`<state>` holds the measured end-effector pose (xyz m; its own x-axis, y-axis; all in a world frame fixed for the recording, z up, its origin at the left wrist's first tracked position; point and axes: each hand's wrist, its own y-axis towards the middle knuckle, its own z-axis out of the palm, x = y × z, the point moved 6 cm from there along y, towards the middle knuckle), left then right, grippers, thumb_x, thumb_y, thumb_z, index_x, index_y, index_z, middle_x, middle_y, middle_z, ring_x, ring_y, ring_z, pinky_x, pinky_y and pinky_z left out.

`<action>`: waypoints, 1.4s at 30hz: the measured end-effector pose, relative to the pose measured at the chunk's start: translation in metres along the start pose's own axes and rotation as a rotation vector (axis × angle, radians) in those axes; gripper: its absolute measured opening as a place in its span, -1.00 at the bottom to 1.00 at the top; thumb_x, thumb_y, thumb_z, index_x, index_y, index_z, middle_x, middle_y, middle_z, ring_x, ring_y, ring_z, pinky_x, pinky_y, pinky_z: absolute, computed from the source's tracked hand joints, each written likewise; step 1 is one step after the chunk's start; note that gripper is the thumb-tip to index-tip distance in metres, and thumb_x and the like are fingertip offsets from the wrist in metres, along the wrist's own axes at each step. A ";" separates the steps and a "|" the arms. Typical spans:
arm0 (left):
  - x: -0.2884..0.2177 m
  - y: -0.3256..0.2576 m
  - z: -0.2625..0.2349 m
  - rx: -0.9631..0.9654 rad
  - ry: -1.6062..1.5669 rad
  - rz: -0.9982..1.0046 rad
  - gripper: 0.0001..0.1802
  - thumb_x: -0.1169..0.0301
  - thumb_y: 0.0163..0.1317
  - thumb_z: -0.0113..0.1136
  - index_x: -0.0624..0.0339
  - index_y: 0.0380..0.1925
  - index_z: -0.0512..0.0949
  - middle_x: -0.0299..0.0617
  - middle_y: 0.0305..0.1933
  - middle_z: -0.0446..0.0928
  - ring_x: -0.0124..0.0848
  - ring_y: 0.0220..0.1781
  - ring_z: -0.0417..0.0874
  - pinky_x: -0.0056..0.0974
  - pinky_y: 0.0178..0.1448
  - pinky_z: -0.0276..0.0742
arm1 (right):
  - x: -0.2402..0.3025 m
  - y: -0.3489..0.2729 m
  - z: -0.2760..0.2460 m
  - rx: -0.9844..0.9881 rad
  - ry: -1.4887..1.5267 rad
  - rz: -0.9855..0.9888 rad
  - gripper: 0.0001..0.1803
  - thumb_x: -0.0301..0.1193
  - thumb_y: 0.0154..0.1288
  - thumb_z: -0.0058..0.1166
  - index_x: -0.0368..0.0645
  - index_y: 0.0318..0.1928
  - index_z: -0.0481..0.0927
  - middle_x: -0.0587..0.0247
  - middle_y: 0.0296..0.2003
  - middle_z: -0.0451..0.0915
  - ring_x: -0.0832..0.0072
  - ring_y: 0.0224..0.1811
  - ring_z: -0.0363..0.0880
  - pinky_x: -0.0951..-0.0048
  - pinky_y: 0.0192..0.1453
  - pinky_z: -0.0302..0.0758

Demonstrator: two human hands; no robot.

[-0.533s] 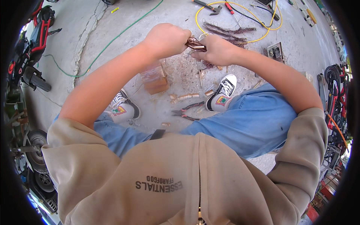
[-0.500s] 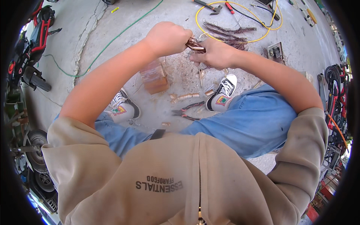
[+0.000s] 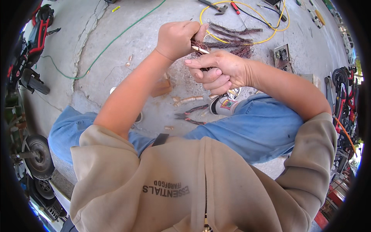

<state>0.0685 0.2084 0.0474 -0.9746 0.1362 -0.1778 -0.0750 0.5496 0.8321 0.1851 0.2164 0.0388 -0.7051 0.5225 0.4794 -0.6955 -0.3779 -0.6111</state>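
Observation:
My left hand [image 3: 178, 40] is closed round a bundle of thin copper-brown wires [image 3: 196, 45], its thumb pointing away from me. A pale strip [image 3: 200, 49] sticks out from the bundle toward my right hand [image 3: 222, 69], which has turned palm up. The fingers of that hand are curled round the other end of the wires, with dark strands showing between them. Just beyond the hands, loose bunches of dark, frayed wire [image 3: 235, 36] lie on the concrete floor.
Pliers [image 3: 191, 114] and a reddish-brown block [image 3: 161, 87] lie near my feet, beside short pale pieces [image 3: 188, 99]. Farther off are a hammer [image 3: 220, 9], a red-handled screwdriver [image 3: 236, 11], a yellow cable [image 3: 286, 21], a green cord [image 3: 116, 40] and a metal box [image 3: 283, 56].
My right hand has turned palm up and come closer to me. The left hand has shifted slightly down and left, its forearm now steeper. My left knee has swung out leftward.

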 end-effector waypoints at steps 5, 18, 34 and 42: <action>0.046 -0.028 0.002 0.461 -0.010 -0.283 -0.63 0.15 0.11 0.38 0.14 -0.33 0.46 -0.15 -0.42 0.55 -0.16 -0.36 0.60 -0.14 -0.28 0.52 | 0.036 0.008 -0.049 -0.313 -0.477 -0.298 -0.59 -0.13 0.46 -0.02 -0.32 -0.17 0.46 0.39 -0.61 0.37 0.71 -0.73 0.16 0.58 -0.69 0.09; 0.131 -0.337 -0.032 0.040 -0.767 -1.910 -0.69 0.34 0.37 0.06 0.29 0.01 0.48 -0.12 0.02 0.54 -0.34 0.05 0.56 -0.27 0.17 0.48 | 0.013 0.074 -0.186 -0.406 -1.557 -0.280 -0.68 -0.26 0.32 0.16 -0.25 -0.09 0.62 0.04 -0.34 0.63 0.32 -0.30 0.64 0.24 -0.14 0.51; 0.118 -0.360 -0.028 0.587 -0.801 -1.987 -0.64 0.22 0.42 0.06 0.08 0.14 0.49 -0.37 -0.21 0.55 -0.55 -0.22 0.54 -0.35 -0.03 0.53 | -0.081 0.260 -0.167 -0.476 -1.072 -0.211 -0.64 -0.27 0.17 0.26 -0.18 -0.06 0.68 0.09 -0.23 0.72 0.32 -0.21 0.67 0.36 -0.04 0.55; 0.171 -0.334 -0.103 0.619 -0.313 -1.821 -0.70 0.20 0.21 0.31 0.17 -0.21 0.71 -0.29 -0.42 0.59 -0.52 -0.47 0.55 -0.37 -0.48 0.53 | 0.021 0.213 -0.175 -0.636 -1.131 -0.330 -0.65 -0.26 0.10 0.32 -0.17 -0.13 0.72 0.11 -0.25 0.72 0.33 -0.20 0.69 0.37 -0.01 0.56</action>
<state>-0.0946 -0.0366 -0.2066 0.2407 -0.7593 -0.6046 -0.6477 0.3382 -0.6827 0.0467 0.2804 -0.1913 -0.4586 -0.5126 0.7258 -0.8875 0.2235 -0.4030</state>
